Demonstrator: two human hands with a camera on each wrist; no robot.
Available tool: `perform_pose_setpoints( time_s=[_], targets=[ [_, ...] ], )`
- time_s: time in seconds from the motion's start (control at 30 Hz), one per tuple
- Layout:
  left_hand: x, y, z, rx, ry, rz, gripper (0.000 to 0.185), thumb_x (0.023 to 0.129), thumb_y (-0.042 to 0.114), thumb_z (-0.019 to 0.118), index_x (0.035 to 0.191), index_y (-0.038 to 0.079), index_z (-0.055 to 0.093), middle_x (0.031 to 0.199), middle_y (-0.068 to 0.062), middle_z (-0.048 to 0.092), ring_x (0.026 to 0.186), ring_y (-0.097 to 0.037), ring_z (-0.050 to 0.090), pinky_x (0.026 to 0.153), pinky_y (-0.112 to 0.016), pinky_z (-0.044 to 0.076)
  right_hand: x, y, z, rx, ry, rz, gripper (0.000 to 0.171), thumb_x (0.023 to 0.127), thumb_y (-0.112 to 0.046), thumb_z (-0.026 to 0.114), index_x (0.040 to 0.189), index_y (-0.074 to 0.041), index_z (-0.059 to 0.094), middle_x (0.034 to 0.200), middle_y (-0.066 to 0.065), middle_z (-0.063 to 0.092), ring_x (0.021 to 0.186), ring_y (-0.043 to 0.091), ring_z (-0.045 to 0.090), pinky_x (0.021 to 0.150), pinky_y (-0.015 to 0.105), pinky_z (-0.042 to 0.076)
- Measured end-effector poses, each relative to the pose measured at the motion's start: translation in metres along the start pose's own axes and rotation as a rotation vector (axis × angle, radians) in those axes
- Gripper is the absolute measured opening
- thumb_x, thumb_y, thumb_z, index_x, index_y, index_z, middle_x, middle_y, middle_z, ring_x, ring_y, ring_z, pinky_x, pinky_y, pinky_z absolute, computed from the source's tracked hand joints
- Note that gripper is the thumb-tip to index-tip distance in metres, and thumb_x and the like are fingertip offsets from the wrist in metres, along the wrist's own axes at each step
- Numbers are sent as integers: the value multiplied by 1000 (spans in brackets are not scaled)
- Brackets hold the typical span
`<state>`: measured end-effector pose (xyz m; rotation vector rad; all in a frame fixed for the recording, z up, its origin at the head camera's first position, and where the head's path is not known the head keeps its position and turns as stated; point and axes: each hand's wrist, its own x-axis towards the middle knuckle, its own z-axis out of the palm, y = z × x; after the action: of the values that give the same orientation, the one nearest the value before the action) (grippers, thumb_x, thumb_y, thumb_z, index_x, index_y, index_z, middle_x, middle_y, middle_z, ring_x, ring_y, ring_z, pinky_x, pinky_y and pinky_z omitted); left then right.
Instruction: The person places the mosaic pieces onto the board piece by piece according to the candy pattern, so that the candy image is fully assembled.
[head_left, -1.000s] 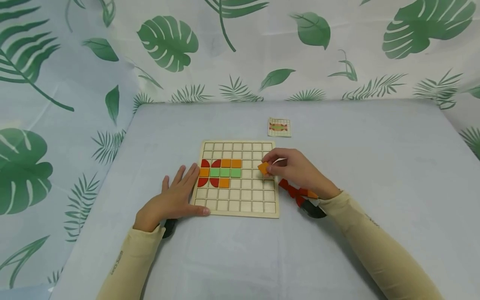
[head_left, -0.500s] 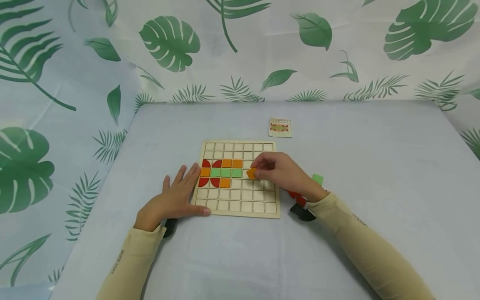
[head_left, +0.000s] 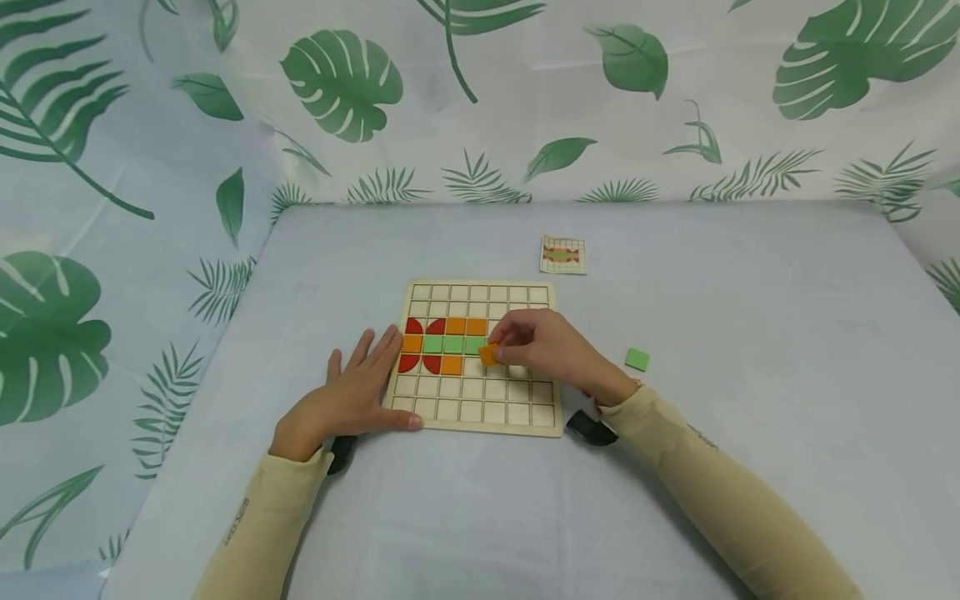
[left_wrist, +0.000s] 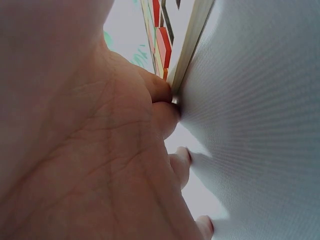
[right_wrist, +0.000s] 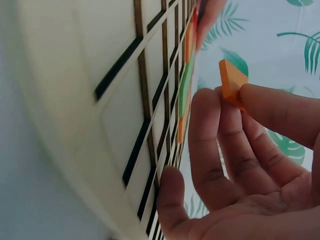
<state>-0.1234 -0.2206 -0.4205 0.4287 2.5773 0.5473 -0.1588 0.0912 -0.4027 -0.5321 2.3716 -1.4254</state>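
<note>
A pale wooden grid board [head_left: 517, 417] lies on the table. Red quarter-round, orange and green square tiles [head_left: 453, 344] fill part of three rows at its left. My right hand [head_left: 551, 346] pinches an orange square tile [head_left: 487, 355] between thumb and fingers, over the board just right of the lower orange tile. In the right wrist view that tile [right_wrist: 233, 85] is tilted and held apart from the board's surface. My left hand [head_left: 348, 400] lies with fingers spread at the board's left side, thumb at the front left corner and fingertips [left_wrist: 161, 89] against the edge.
Behind the board lies a small pattern card [head_left: 564, 255]. A loose green square tile [head_left: 637, 359] sits to the right, and bits of red tiles show under the right wrist. A leaf-print cloth [head_left: 480, 100] hangs behind the table.
My right hand has carried the orange tile left across the board, from its right edge toward the filled cells. The green tile beside the wrist has come into view. My left hand stays put.
</note>
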Motion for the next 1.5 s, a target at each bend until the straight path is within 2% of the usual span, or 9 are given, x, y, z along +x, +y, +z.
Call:
perform_pose_setpoints(
  time_s=[0.37, 0.73, 1.2, 1.33, 1.5],
  targets=[
    [1, 1, 0, 1, -4, -7, 129, 87, 58, 85, 172, 4, 4, 180, -13, -2, 163, -38, -13, 120, -73, -9, 5, -3, 9, -5, -6, 39, 6, 94, -4, 76, 99, -3, 75, 87, 4, 73, 83, 23, 66, 79, 36, 50],
    [1, -1, 0, -2, -1, -3, 129, 87, 59, 85, 172, 5, 4, 180, -13, -2, 163, -38, -14, 120, -73, -10, 12, -8, 16, -55, 12, 74, 7, 92, -7, 79, 91, -7, 72, 83, 3, 73, 79, 21, 64, 71, 34, 47],
    [2, 0, 0, 0, -2, 2, 130, 87, 59, 85, 172, 5, 4, 180, -13, -2, 163, -38, -13, 120, -73, -9, 15, -7, 26, -231, 20, 62, 13, 92, -9, 80, 82, -10, 72, 77, -1, 66, 72, 18, 55, 66, 33, 43],
    [1, 0, 0, 1, -4, -3, 130, 87, 59, 85, 172, 5, 4, 180, -12, -2, 163, -38, -13, 120, -73, -9, 16, -5, 28, -290, 37, 38, 15, 92, -10, 80, 80, -11, 71, 74, -2, 65, 71, 18, 56, 73, 38, 44],
    [0, 0, -1, 0, -4, -4, 129, 87, 58, 85, 172, 5, 4, 180, -13, -2, 163, -38, -14, 120, -73, -9, 16, -4, 30, -331, 50, 27, 16, 92, -11, 80, 80, -12, 70, 75, -3, 66, 73, 19, 58, 91, 54, 43]
  ],
)
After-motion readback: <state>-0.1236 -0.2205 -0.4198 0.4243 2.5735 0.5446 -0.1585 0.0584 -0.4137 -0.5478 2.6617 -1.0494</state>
